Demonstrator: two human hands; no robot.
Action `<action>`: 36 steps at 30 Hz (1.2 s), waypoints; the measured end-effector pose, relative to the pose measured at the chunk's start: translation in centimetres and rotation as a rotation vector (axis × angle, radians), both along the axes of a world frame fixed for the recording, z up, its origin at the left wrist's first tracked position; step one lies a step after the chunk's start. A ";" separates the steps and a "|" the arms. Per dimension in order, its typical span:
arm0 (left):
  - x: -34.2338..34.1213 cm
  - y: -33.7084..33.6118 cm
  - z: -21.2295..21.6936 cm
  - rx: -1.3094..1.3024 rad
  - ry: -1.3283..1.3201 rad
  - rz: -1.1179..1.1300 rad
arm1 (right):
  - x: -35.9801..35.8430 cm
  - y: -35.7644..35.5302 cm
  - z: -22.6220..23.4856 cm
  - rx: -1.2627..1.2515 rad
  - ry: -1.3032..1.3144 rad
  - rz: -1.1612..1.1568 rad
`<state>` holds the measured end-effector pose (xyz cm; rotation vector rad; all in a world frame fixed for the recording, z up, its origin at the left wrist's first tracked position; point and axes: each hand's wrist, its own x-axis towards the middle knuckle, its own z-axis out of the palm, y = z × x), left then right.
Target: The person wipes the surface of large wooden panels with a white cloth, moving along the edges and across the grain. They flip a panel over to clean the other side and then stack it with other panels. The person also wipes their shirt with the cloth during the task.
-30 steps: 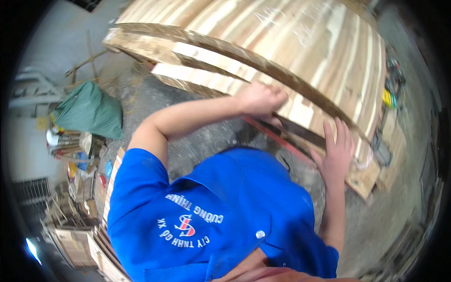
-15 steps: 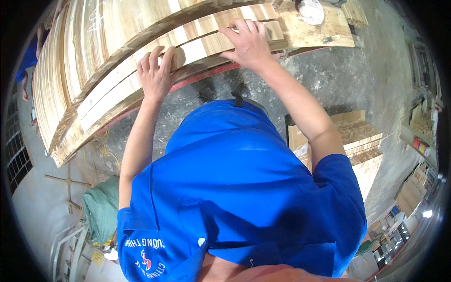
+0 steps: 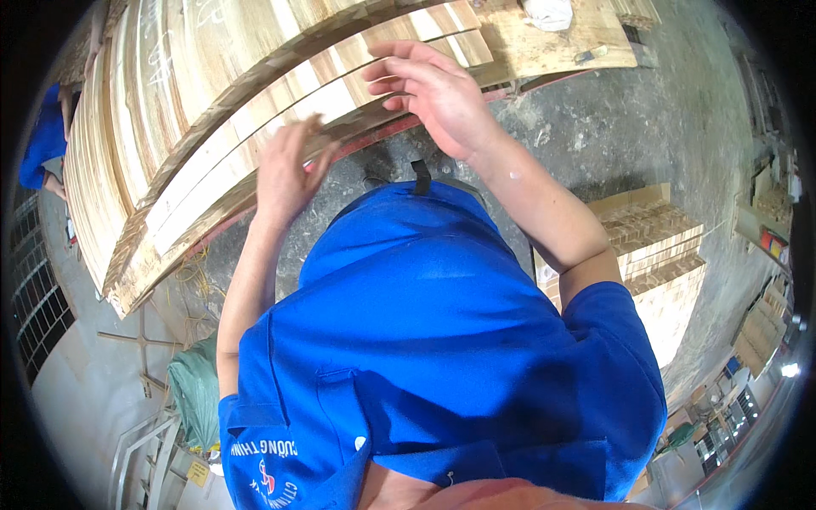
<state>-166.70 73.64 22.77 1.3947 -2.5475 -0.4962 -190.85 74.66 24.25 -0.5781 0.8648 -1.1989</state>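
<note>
Two long, narrow striped wooden strips (image 3: 340,76) lie side by side in front of me, along the near side of a larger stack of wood. My left hand (image 3: 285,170) is over the near edge of the strips, fingers bent and smeared by motion; whether anything is in it cannot be made out. To the right, my right hand (image 3: 433,93) hovers just over the strips, its fingers loosely spread and nothing visible in them.
Wide striped wooden panels (image 3: 195,68) are stacked beyond the strips. A plywood board (image 3: 552,42) carries a white bag (image 3: 548,13). Stacked wooden pieces (image 3: 654,246) stand on the floor at my right. Another person in blue (image 3: 47,136) is at the far left.
Both hands have come off the strips and drawn slightly toward me. The right fingers have moved left. A round, light-brown patch beside the left hand no longer shows.
</note>
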 end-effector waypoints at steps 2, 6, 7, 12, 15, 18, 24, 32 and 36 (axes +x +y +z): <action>-2.3 1.1 1.1 0.502 0.140 0.021 | -0.6 -0.4 -1.8 0.056 -0.075 -0.037; -4.1 2.4 -0.4 0.957 0.148 -0.234 | -1.0 -0.9 -3.1 0.194 -0.210 -0.089; -4.6 2.0 0.0 1.021 0.099 -0.238 | -1.2 -1.3 -3.1 0.206 -0.238 -0.087; -5.7 3.4 4.1 0.681 -0.123 -0.474 | -2.8 -0.4 -3.5 0.023 -0.134 0.078; -5.5 3.9 4.1 0.561 -0.002 -0.532 | -5.3 1.1 -2.6 -0.016 0.014 0.262; -6.7 4.0 4.3 0.593 0.008 -0.605 | -7.8 1.9 -3.2 0.037 0.182 0.314; -8.7 2.1 3.7 -0.033 -0.085 -0.539 | -9.6 2.5 -2.9 0.064 0.370 0.351; -10.7 0.5 -0.8 -0.136 -0.055 -0.427 | -11.8 2.3 -4.6 0.039 0.632 0.374; -11.0 0.1 -0.8 -0.080 -0.037 -0.413 | -13.5 2.4 -7.4 0.039 0.667 0.311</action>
